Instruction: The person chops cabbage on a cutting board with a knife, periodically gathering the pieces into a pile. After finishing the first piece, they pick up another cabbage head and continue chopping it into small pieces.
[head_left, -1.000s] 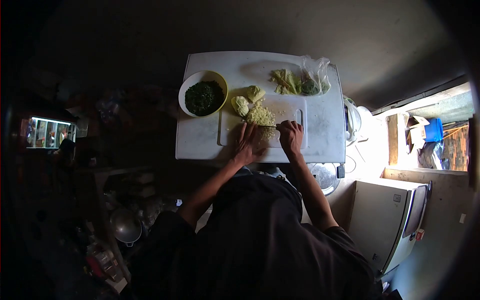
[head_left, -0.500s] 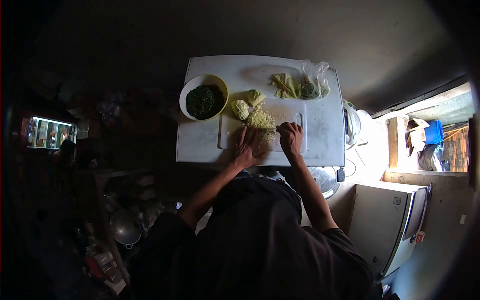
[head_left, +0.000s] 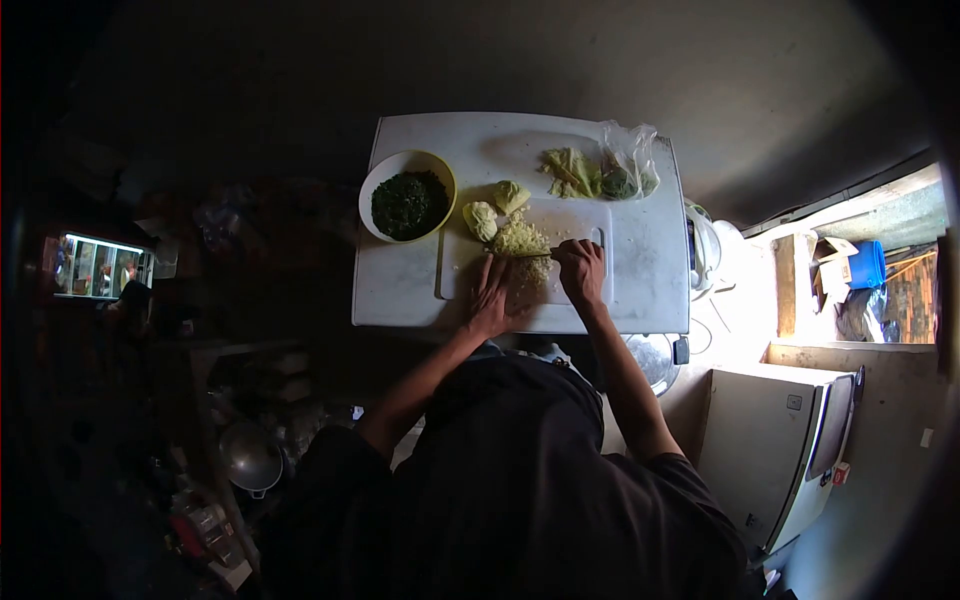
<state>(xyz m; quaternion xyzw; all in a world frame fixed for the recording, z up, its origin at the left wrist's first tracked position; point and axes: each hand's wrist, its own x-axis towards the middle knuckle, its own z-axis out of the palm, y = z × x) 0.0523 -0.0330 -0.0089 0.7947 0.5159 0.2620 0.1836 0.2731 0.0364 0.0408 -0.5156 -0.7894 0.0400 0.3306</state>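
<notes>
My right hand (head_left: 582,270) is wrapped round the handle of a knife (head_left: 530,256), whose blade points left across a pile of finely chopped cabbage (head_left: 518,238). The pile lies on a white cutting board (head_left: 587,285). My left hand (head_left: 488,298) rests on the board's left part with its fingers stretched out, the fingertips right at the knife's tip. Just beyond the pile sit two pale green cabbage pieces, a nearer one (head_left: 481,220) and a farther one (head_left: 512,195).
A yellow-rimmed bowl (head_left: 449,206) of chopped dark greens stands at the table's left. Loose cabbage leaves (head_left: 571,172) and a clear plastic bag (head_left: 632,160) with something green lie at the far right of the white table (head_left: 400,300). A white fridge (head_left: 760,430) is at right.
My right hand has shifted slightly away from me, and the knife handle with it. My left hand stays in nearly the same place.
</notes>
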